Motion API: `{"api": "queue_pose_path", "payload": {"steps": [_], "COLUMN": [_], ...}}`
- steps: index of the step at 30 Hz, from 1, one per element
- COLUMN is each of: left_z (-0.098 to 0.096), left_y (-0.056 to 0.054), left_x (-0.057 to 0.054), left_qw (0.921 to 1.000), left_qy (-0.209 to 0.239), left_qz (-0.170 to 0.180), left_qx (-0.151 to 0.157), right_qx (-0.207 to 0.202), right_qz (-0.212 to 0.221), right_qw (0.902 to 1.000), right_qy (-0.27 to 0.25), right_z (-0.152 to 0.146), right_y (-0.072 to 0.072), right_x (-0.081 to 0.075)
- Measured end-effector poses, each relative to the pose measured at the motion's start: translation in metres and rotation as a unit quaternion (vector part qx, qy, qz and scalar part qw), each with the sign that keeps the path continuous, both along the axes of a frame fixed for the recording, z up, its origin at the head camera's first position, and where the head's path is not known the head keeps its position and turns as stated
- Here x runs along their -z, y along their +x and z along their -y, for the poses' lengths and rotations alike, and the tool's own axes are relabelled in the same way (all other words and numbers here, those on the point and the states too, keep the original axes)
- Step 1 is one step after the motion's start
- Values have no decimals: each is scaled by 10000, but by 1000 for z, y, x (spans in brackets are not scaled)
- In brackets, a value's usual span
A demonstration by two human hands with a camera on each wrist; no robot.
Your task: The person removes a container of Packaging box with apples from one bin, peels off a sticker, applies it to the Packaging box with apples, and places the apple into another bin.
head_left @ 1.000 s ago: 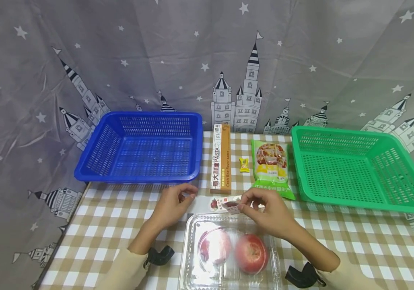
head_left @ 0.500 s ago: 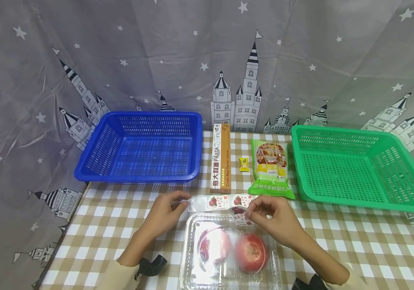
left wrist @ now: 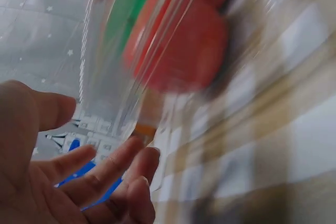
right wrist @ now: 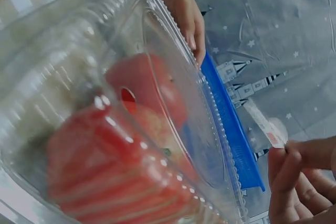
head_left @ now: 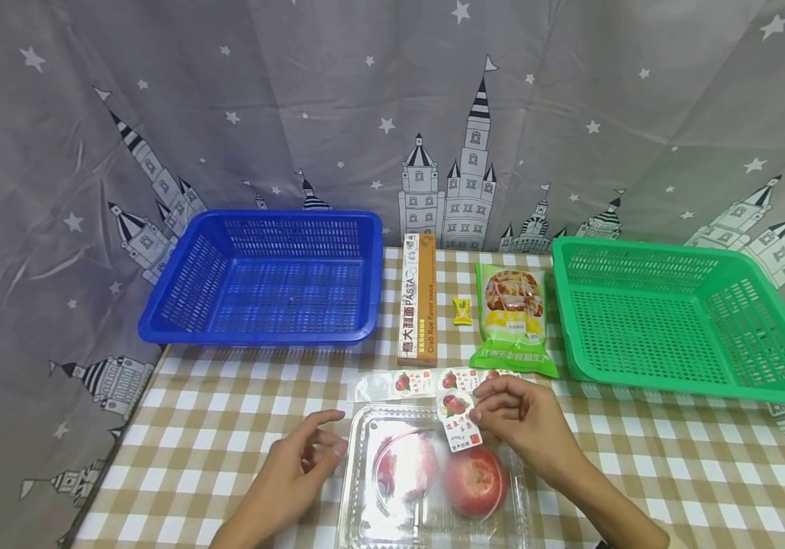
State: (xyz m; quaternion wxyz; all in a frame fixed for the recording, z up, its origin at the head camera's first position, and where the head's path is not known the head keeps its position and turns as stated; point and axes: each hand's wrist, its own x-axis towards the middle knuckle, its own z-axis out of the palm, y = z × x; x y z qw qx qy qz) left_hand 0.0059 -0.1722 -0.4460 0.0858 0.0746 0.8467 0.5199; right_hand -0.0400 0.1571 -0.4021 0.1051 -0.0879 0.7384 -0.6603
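Note:
A clear plastic clamshell box (head_left: 426,526) with two red apples (head_left: 477,482) inside stands in front of the person. Over its far right part, the right hand (head_left: 526,419) pinches a small white sticker (head_left: 459,427) printed with a red fruit between thumb and index finger. In the right wrist view the sticker (right wrist: 265,124) is seen nearly edge-on, apart from the lid. The left hand (head_left: 296,469) is beside the box's left edge, fingers loosely bent, holding nothing. Behind the box lies a strip of stickers (head_left: 413,383), its right end partly hidden by the right hand.
A blue basket (head_left: 262,335) stands at the back left and a green basket (head_left: 680,385) at the back right. Between them lie a pasta box (head_left: 418,305), a small yellow packet (head_left: 462,311) and a green food bag (head_left: 516,320). A checked cloth (head_left: 179,442) covers the table.
The right hand has peeled the sticker off the strip and brought it nearer, over the lid. The left hand has let go of the strip's left end and come back beside the box.

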Motion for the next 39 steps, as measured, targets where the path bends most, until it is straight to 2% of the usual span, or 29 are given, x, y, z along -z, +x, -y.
{"api": "queue_pose_path", "payload": {"steps": [3, 6, 8, 11, 14, 18, 27, 33, 39], "left_z": [-3, -8, -12, -16, -17, -17, -18, -18, -17], "left_y": [14, 22, 26, 29, 31, 32, 31, 30, 30], "left_x": [2, 5, 6, 8, 9, 8, 4, 6, 6], "left_qw": [9994, 9980, 9974, 9976, 9977, 9968, 9968, 9966, 9967], "left_qy": [267, 418, 485, 509, 573, 727, 655, 719, 676], "left_qz": [83, 233, 365, 372, 318, 239, 369, 211, 313], "left_qx": [224, 414, 391, 270, 157, 213, 275, 343, 312], "right_qx": [-121, -232, -217, -179, -206, -269, -757, -930, -984], "right_qz": [103, 178, 256, 357, 587, 879, 732, 920, 567], "right_qw": [9995, 9989, 9989, 9988, 9975, 9950, 9942, 9912, 9899], "right_qy": [-276, -354, -335, -273, -346, -389, -228, 199, 850], "right_z": [0, 0, 1, 1, 2, 4, 9, 15, 18], "right_y": [2, 4, 6, 9, 12, 17, 21, 22, 24], "right_x": [0, 1, 1, 0, 1, 1, -1, -1, 0]}}
